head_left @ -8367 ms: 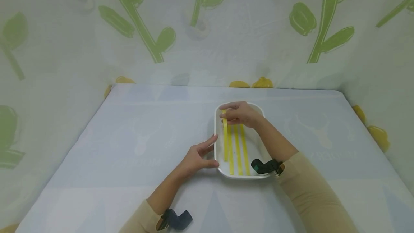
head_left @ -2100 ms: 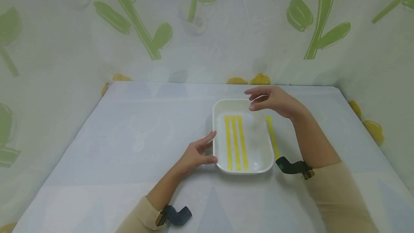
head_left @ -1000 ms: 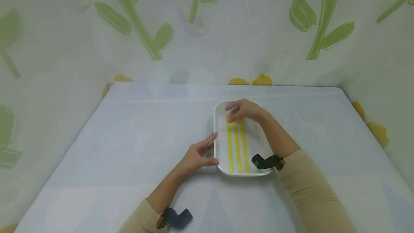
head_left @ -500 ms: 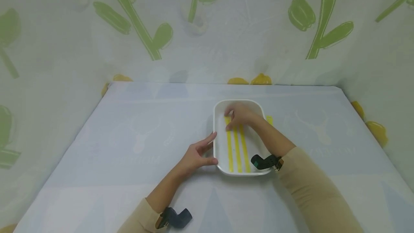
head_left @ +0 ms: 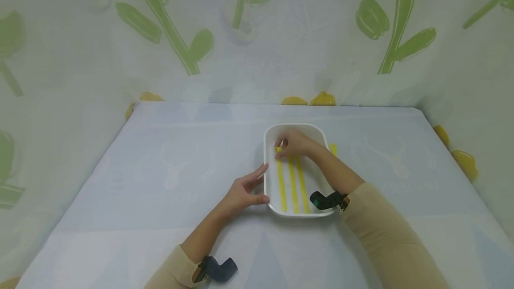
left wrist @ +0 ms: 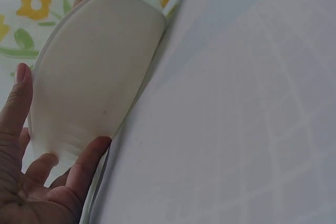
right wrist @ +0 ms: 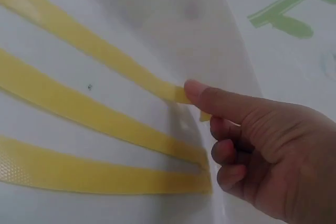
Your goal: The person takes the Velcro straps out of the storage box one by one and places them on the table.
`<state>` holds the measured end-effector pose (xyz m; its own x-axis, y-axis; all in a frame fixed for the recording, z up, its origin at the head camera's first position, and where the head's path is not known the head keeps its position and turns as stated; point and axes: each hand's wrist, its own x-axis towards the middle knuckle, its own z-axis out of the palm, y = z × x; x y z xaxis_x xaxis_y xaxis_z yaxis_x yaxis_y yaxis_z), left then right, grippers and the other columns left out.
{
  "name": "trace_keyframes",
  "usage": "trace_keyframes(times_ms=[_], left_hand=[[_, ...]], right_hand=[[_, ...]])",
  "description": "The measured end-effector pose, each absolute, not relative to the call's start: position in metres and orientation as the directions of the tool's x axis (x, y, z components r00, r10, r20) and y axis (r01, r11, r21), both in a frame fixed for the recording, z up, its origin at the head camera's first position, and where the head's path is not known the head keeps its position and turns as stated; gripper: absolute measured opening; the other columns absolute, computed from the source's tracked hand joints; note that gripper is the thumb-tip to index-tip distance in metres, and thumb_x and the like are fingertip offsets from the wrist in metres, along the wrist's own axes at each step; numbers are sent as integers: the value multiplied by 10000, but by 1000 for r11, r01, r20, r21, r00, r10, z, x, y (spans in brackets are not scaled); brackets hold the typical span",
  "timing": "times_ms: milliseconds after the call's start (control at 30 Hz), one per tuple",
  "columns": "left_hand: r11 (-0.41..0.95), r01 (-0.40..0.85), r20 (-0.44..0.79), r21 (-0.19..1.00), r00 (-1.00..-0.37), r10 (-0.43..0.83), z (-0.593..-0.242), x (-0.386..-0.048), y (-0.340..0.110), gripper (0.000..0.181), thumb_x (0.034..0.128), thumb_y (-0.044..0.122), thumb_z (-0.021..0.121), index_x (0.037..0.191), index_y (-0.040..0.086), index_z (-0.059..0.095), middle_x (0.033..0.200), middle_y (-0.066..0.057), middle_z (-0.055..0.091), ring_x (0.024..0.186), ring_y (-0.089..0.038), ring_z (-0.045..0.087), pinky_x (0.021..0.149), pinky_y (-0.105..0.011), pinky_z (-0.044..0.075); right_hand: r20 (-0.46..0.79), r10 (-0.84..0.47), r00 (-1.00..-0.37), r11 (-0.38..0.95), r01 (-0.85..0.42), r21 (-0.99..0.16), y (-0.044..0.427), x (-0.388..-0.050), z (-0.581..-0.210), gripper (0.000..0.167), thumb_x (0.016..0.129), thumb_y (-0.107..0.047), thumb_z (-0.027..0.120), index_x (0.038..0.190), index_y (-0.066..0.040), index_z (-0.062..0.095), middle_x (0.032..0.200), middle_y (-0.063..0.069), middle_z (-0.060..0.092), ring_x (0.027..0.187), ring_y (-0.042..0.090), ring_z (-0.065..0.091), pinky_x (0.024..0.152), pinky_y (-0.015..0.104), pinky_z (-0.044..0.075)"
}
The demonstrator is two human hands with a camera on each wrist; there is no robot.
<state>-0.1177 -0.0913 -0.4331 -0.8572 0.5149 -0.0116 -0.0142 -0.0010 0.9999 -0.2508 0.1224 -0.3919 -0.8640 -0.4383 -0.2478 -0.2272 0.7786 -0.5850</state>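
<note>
Fingers of the right hand pinch the far end of a flat, flexible yellow strip inside the white, rounded-rectangular tray, which a sharp tug could skid if the left hand, fingers spread against its wall, presses too lightly.

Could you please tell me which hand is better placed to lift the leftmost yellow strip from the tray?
Probably the right hand: it pinches the far end of the leftmost yellow strip, while the left hand rests against the outside of the white tray.
</note>
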Motion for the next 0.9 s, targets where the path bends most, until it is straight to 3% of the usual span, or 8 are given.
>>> trace_keyframes(times_ms=[267,467,600,733,900], left_hand=[[58,-6,-35,998,-864,502,-436,-120,-91,952,661,451,810,1463,206,359,1531,80,285,1395,-244,315,1100,-393,309],[-13,-17,-8,1000,-852,524,-434,-118,-91,986,651,423,814,1467,140,338,1550,5,245,1400,-294,293,1090,-373,317],[-17,-9,1,1000,-852,523,-432,-117,-91,995,651,421,813,1469,124,331,1550,-5,252,1400,-285,293,1098,-383,305],[11,-20,-22,1000,-852,522,-432,-116,-92,1011,645,440,811,1473,130,323,1544,36,262,1401,-254,299,1099,-371,306],[31,-17,-31,999,-855,518,-433,-116,-91,1025,638,472,804,1475,128,320,1541,52,264,1402,-244,296,1085,-358,328]], right_hand=[[-262,-445,-856,693,-145,-706,119,-252,-389,304,797,-243,763,1039,-82,676,892,62,694,704,169,644,658,267,534],[-252,-451,-856,490,-1,-872,122,-250,-388,399,781,-122,767,1144,-13,643,987,160,698,797,194,693,741,337,579],[-263,-446,-855,414,63,-908,123,-248,-385,456,770,-109,779,1191,-23,625,949,140,708,800,189,695,747,362,579],[-235,-483,-843,345,63,-936,125,-245,-379,493,794,-97,757,1252,-20,591,960,134,709,795,179,688,761,374,576],[-167,-522,-837,255,34,-966,130,-243,-371,494,838,-83,708,1301,-7,553,1123,154,678,891,198,688,793,370,568]])
